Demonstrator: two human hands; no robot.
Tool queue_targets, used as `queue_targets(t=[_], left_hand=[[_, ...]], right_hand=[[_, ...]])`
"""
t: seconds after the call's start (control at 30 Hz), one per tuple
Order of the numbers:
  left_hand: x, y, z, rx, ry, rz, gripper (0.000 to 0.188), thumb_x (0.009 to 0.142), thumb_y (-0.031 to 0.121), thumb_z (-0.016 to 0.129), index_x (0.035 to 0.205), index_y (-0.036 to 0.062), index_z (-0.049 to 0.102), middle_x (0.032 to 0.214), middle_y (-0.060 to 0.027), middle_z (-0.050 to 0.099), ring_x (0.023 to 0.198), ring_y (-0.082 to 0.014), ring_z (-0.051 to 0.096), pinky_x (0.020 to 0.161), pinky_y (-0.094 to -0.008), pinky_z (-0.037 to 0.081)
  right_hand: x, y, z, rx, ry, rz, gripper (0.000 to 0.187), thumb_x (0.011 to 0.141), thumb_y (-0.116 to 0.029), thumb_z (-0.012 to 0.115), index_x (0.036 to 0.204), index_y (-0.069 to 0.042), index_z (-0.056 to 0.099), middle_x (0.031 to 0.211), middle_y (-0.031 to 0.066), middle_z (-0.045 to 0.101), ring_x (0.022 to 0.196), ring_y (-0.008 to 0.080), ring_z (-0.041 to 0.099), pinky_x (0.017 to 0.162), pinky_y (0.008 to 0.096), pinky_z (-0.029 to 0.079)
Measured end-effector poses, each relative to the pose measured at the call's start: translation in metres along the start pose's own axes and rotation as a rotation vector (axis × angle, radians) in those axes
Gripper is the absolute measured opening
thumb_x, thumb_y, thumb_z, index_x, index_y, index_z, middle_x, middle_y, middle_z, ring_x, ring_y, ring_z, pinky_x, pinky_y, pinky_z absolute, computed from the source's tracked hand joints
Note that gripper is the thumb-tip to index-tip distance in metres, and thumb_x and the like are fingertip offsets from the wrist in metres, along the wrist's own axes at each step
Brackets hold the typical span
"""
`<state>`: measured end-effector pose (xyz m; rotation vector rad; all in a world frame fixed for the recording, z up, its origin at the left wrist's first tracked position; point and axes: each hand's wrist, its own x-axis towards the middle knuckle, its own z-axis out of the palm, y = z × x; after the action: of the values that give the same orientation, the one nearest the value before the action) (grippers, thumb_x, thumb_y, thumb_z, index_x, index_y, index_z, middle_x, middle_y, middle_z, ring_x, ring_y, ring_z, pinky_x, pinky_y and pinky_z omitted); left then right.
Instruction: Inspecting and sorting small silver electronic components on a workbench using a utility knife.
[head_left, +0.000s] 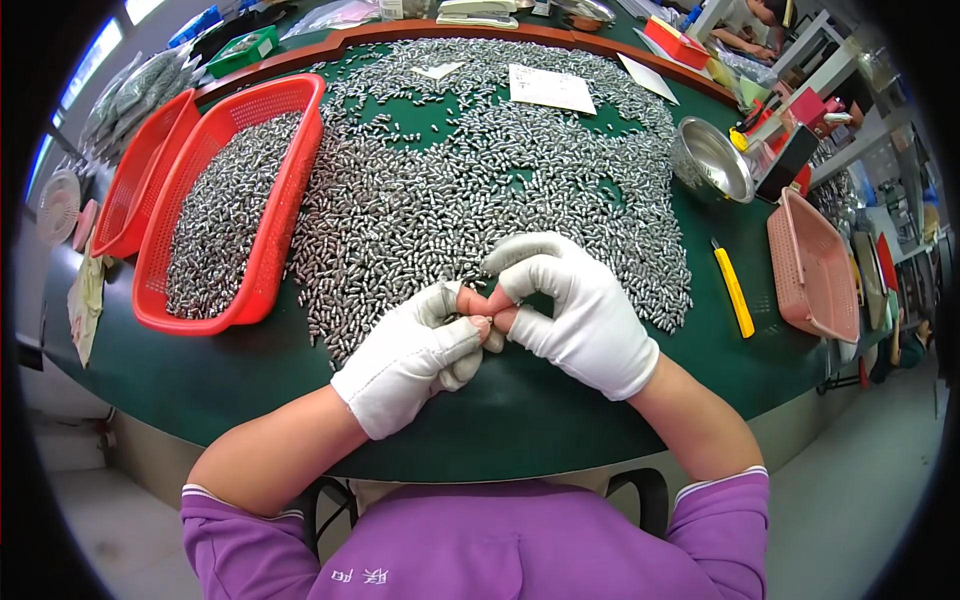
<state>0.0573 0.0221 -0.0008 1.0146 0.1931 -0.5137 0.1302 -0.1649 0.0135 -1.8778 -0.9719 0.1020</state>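
My left hand (415, 355) and my right hand (575, 315), both in white gloves with some fingertips bare, meet over the near side of the green table. Thumb and forefinger are pinched together on each hand, and the fingertips touch one another. Whatever lies between them is too small or too covered to make out. Just beyond the hands spreads a wide layer of small shiny metal cylindrical parts (400, 210). A red perforated plastic basket (310, 130), tilted in view at the left, holds many more of the same parts.
A second red basket (140, 190) stands further left. To the right are a metal bowl (712, 160), a yellow utility knife (735, 292) and a pink basket (815, 265). White paper (550, 88) lies on the parts. A wooden ledge (450, 30) bounds the far edge; another person (745, 30) sits beyond.
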Motion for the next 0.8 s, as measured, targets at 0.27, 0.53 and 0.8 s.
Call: queue_targets(t=[0.27, 0.53, 0.8], left_hand=[[0.001, 0.000, 0.000, -0.065, 0.029, -0.011, 0.015, 0.095, 0.021, 0.061, 0.102, 0.0096, 0.056, 0.085, -0.0025, 0.059, 0.060, -0.0057, 0.043, 0.055, -0.0184, 0.036], [0.001, -0.001, -0.003, -0.082, 0.006, 0.005, 0.017, 0.097, 0.024, 0.057, 0.104, 0.0082, 0.056, 0.088, -0.0040, 0.060, 0.059, -0.0066, 0.041, 0.054, -0.0194, 0.034], [0.003, -0.001, -0.004, -0.107, -0.029, 0.023, 0.022, 0.095, 0.022, 0.059, 0.112, 0.0084, 0.055, 0.094, -0.0039, 0.062, 0.062, -0.0074, 0.041, 0.058, -0.0202, 0.036]], right_hand=[[0.008, 0.015, -0.014, -0.314, 0.269, -0.146, 0.009, 0.073, -0.003, 0.071, 0.081, -0.004, 0.066, 0.089, 0.0096, 0.064, 0.085, 0.0284, 0.062, 0.076, 0.0368, 0.051], [0.010, 0.025, -0.031, -0.578, 0.128, -0.160, 0.008, 0.069, -0.011, 0.072, 0.074, -0.007, 0.067, 0.084, 0.0065, 0.064, 0.082, 0.0262, 0.062, 0.075, 0.0377, 0.050], [0.007, 0.028, -0.027, -0.685, -0.015, -0.191, 0.012, 0.066, -0.007, 0.074, 0.072, -0.005, 0.063, 0.088, 0.0080, 0.063, 0.085, 0.0276, 0.062, 0.076, 0.0373, 0.051]])
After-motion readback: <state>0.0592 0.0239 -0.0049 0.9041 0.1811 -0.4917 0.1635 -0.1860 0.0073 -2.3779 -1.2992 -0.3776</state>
